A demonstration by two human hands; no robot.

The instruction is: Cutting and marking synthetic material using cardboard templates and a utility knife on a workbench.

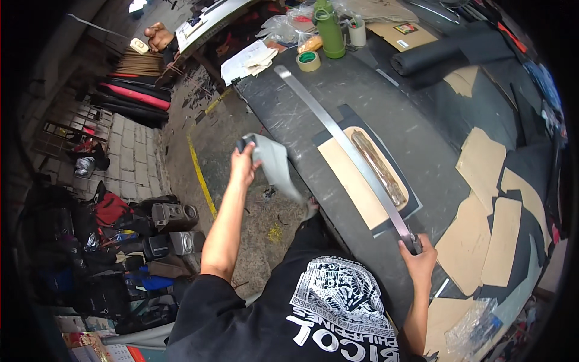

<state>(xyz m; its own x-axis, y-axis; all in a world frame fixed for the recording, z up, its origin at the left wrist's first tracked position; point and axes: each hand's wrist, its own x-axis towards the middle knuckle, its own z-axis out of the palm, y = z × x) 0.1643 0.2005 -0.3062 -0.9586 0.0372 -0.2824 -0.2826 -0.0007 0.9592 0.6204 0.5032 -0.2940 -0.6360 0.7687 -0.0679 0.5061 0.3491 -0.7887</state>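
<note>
My left hand [243,163] is raised beyond the table's left edge, closed on a limp grey sheet of material [275,164] that hangs in a curve and is partly blurred. At the near end of a long steel ruler [322,114], my right hand [418,258] is closed around it. A small dark piece [414,243] shows between its fingers; its kind cannot be made out. The ruler lies slantwise across a tan cardboard pattern [344,169], with dark sheet material under it. On the cardboard rests a glossy brown oblong thing [380,166], beside the ruler.
On the dark worktable [283,114] stand a green flask [329,33], a tape roll [308,61] and a white cup [357,32]. Cardboard pieces [470,235] and a dark material roll [446,51] lie right. Bags [145,265] are piled left; another person [160,37] is far off.
</note>
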